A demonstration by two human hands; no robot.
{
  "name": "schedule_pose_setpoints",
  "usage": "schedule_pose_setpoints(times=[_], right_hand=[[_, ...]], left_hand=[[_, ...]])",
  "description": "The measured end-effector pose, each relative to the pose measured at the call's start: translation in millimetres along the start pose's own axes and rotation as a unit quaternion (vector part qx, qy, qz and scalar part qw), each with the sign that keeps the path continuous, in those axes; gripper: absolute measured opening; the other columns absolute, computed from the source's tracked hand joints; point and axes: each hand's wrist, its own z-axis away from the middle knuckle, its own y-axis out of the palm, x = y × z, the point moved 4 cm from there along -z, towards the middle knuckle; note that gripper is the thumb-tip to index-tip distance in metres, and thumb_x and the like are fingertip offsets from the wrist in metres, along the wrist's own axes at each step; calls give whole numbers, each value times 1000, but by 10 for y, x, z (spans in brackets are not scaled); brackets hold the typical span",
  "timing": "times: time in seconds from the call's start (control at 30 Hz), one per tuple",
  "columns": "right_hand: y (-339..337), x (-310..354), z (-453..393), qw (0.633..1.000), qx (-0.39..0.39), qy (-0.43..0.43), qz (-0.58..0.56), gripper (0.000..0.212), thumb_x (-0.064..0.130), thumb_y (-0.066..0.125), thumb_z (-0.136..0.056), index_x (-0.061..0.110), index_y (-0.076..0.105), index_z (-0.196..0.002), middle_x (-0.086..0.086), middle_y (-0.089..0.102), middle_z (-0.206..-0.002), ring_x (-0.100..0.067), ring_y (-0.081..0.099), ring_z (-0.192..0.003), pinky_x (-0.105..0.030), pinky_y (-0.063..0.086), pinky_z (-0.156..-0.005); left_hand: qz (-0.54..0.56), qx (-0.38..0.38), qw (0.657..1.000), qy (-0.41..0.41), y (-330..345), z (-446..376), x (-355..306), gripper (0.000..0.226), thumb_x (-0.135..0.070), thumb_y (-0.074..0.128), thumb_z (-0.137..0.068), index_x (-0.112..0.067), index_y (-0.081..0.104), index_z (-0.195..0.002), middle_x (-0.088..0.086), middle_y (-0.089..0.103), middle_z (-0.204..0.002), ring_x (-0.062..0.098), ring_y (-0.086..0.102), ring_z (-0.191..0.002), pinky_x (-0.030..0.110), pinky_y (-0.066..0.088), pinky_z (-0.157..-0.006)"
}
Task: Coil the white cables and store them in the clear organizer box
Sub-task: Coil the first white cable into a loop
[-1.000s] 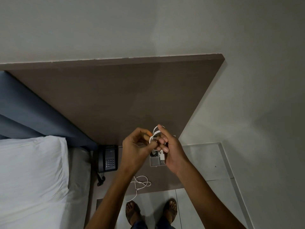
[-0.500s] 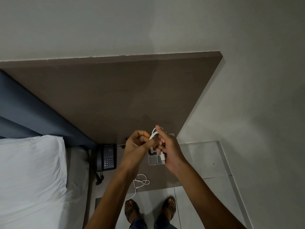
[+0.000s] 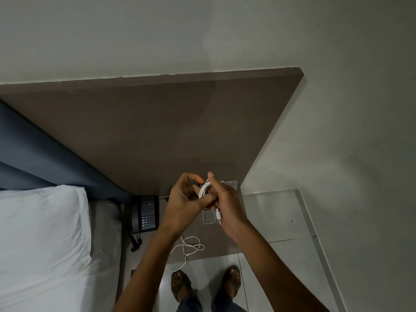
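Observation:
A coiled white cable is held between both hands above the bedside table. My left hand pinches the coil from the left, thumb laid across it. My right hand grips the coil from the right, index finger raised, and the cable's plug hangs below it. The clear organizer box lies on the brown bedside table right under my hands, mostly hidden by them. A second white cable lies loose near the table's front edge, one end hanging over it.
A dark telephone sits at the table's left end, beside the bed with its white pillow. A brown headboard panel rises behind. My feet in sandals stand on the tiled floor.
The hands have closed tighter together around the coil. The loop that stood above my fingers now sits lower between them.

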Motion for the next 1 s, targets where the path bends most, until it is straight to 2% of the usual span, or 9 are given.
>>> schedule_pose_setpoints(times=[0.07,0.2,0.27,0.37,0.47,0.53,0.7,0.87,1.0], right_hand=[[11,42,17,1000,-5,-2,-1,58,43,62,-103,-15,67,-110,-23,69,-93,-31,67,-89,-44,54,-80],[27,108,18,1000,-10,-9,-8,61,43,64,-101,-17,65,-107,-23,68,-90,-30,68,-88,-43,55,-83],[39,121,9,1000,-11,-12,-6,57,43,64,-101,-12,64,-85,-18,60,-78,-29,61,-80,-44,49,-81],[31,100,-31,1000,-9,-10,1,53,43,64,-101,19,58,-54,2,55,-57,-11,58,-59,-35,50,-71],[-6,70,-59,1000,-14,-13,22,45,46,63,-101,27,74,-62,7,68,-57,-4,65,-55,-23,52,-57],[-16,56,-55,1000,-11,-13,22,51,46,62,-102,31,73,-55,9,66,-54,-4,60,-49,-19,45,-47],[-18,46,-39,1000,-16,-2,9,46,48,63,-101,29,74,-61,6,68,-57,-4,61,-52,-21,46,-50],[-32,59,-69,1000,-21,-7,15,35,50,63,-100,22,81,-90,1,78,-74,-11,73,-68,-34,56,-69],[-108,78,-90,999,-41,-18,9,40,48,64,-100,28,76,-69,5,61,-57,-10,53,-49,-28,43,-54]], left_hand=[[-39,-1,999,29,-5,-8,-25,33,5,81,-83,-5,61,-107,21,74,-78,42,76,-68,37,65,-65],[-125,-18,988,94,9,-11,-76,36,-4,85,-78,-19,66,-105,4,79,-79,19,79,-66,21,62,-60],[-155,-28,981,114,13,-10,-107,39,-5,85,-75,-23,66,-103,-1,79,-79,18,78,-68,17,59,-59],[-183,-23,974,128,18,-11,-134,41,-4,88,-73,-22,67,-103,-4,78,-80,19,77,-71,21,61,-61],[-203,-25,970,127,-16,-28,-151,41,0,92,-69,-15,70,-101,0,76,-83,18,76,-71,22,63,-65],[-209,-14,969,128,-39,-36,-156,34,-1,91,-74,-11,73,-100,1,77,-81,12,78,-70,18,62,-68],[-240,-17,961,134,-16,-32,-150,29,-7,91,-76,-17,76,-99,-8,78,-79,4,77,-74,10,57,-72],[-225,-47,965,126,19,-46,-103,30,-2,88,-75,-20,78,-96,-9,79,-77,6,77,-73,16,60,-71],[-31,-12,999,18,36,-87,-6,30,10,77,-87,0,68,-113,22,79,-89,32,79,-77,29,64,-71]])
